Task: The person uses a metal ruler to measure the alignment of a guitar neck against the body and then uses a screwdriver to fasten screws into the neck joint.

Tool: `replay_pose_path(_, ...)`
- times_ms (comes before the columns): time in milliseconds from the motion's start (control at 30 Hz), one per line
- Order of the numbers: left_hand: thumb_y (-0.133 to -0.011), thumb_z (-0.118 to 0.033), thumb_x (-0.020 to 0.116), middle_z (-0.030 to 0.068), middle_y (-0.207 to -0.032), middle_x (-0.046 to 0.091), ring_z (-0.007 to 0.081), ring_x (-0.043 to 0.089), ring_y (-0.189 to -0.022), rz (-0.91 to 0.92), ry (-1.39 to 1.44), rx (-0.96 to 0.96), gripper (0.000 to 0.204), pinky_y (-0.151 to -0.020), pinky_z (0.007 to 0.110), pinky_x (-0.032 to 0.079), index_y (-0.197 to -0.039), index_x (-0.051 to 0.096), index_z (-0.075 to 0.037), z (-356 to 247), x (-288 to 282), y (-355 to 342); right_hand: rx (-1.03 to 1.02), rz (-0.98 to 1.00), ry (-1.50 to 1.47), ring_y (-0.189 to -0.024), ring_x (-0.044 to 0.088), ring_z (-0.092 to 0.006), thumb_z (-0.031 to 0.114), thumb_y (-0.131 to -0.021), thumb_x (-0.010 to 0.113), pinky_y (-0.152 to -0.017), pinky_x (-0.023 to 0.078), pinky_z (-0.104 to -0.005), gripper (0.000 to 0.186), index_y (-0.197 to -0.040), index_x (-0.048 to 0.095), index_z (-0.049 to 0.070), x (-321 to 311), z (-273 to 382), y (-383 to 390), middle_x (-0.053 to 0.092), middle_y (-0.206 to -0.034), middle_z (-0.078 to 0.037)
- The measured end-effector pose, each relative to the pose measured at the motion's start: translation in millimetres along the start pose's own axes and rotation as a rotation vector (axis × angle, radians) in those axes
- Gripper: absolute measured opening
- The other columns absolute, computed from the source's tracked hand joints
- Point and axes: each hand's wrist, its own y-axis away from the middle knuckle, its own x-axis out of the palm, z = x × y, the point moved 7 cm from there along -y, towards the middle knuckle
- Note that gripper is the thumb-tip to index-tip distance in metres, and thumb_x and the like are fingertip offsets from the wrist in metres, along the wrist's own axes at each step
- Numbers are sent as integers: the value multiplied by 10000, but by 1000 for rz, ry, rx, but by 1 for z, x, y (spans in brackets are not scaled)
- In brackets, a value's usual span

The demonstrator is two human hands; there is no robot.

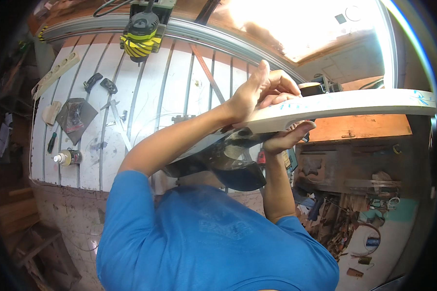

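Note:
A long pale board (320, 104) with blue marks on its face reaches from beside my hands to the right rim. My left hand (267, 92) lies against its upper side, the fingers curled and the thumb raised. From below, my right hand (289, 138) is closed on the board near the same end, palm up and thumb pointing right; its other fingers are partly hidden. Under the board, in front of my chest, is a dusty, glossy black curved piece (238, 169) whose kind I cannot make out.
A white slotted machine bed (150, 82) spreads to the left, with a power-tool spindle (142, 36) over its far side. On it lie a bottle (68, 157), a screwdriver (52, 143), calipers (119, 121) and a red ruler (208, 72). Wood scraps (332, 223) are piled at lower right.

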Motion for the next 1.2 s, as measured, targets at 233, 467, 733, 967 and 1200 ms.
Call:
replay_pose_path(233, -979, -798, 130, 249, -1337, 611, 333, 553, -1331, 72, -66, -35, 1035, -1178, 426, 385, -1378, 575, 48, 7, 9, 0, -40, -223, 69, -1024, 568, -168, 748, -1024, 164, -967, 448, -349, 809, -1201, 462, 16, -4, 9, 4, 569, -1119, -125)
replay_pose_path(467, -921, -830, 375, 237, -1429, 542, 319, 484, -1362, 257, -248, -83, 1042, -1162, 431, 351, -1442, 511, 62, 13, 9, 4, -163, -310, 222, -1133, 460, -148, 607, -1091, 98, -1071, 353, -357, 640, -1231, 386, 52, -13, 11, 11, 422, -1144, -70)
replay_pose_path(733, -809, -665, 658, 192, -1157, 647, 282, 615, -1089, 246, -239, -127, 884, -972, 412, 472, -1310, 609, 62, -1, 18, -4, -251, -285, 395, -1078, 495, -128, 542, -1111, 76, -975, 426, -318, 629, -1227, 424, 30, -8, 18, 11, 410, -1142, -65)
replay_pose_path(967, -776, -636, 717, 122, -1080, 683, 200, 637, -1028, 190, -170, -149, 886, -925, 333, 483, -1340, 609, 39, 4, 8, -8, -98, -427, 101, -1079, 521, -154, 585, -1102, 202, -958, 454, -342, 585, -1182, 453, 63, -20, 5, 6, 460, -1166, -73)
replay_pose_path(1200, -735, -751, 669, 197, -1343, 612, 241, 645, -1112, 176, -178, -143, 1008, -1062, 431, 450, -1344, 618, 50, 3, -5, -14, -60, -317, -359, -1014, 561, -202, 564, -1104, 276, -970, 440, -369, 562, -1171, 504, 54, -29, -4, -9, 564, -1048, -98)
